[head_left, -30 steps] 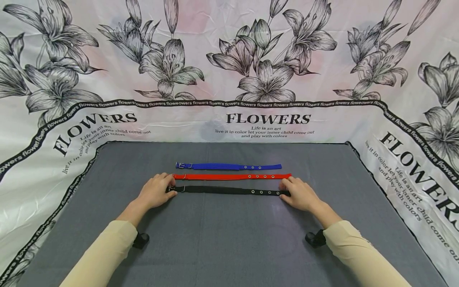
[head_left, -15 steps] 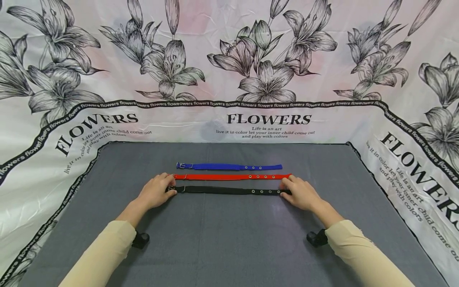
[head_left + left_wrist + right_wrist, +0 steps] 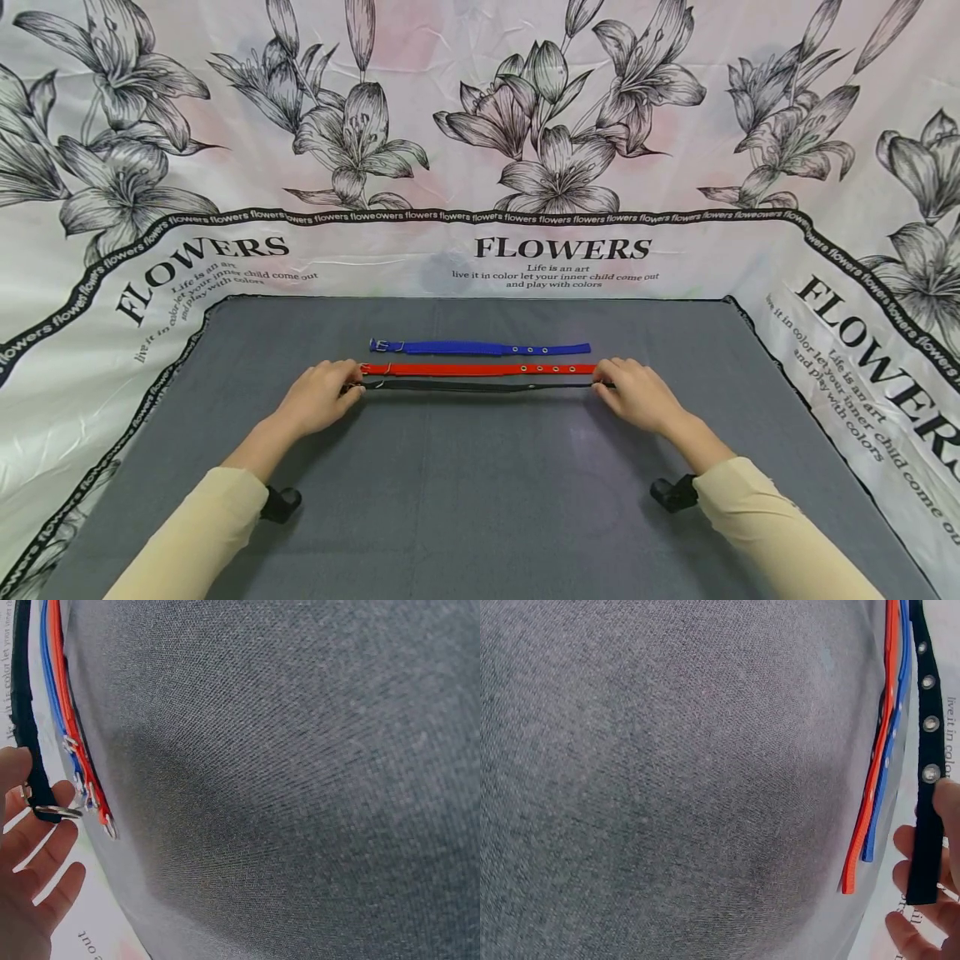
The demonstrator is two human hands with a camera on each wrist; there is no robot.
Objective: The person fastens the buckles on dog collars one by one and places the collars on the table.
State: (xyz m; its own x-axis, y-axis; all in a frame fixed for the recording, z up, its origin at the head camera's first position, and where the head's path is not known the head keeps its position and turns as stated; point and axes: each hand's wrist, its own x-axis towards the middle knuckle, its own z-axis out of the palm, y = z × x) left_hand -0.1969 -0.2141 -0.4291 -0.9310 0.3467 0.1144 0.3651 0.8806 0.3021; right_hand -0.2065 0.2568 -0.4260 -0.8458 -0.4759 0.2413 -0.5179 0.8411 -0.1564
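Clearly light and limp, the black collar (image 3: 480, 386) hangs stretched just above the table (image 3: 480, 500), in front of the red collar (image 3: 480, 368). Left hand (image 3: 318, 398) pinches its buckle end, fingers (image 3: 45, 840) loosely spread below; right hand (image 3: 633, 393) pinches the holed tip. Ends give the surest hold; the middle would sag.

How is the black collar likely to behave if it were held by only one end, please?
The black collar would probably droop, being thin woven webbing; stretched between the left hand and right hand, it looks taut. It is likely light, though the metal buckle may weight that end a little. Its woven surface probably grips fingers well, so slipping seems unlikely.
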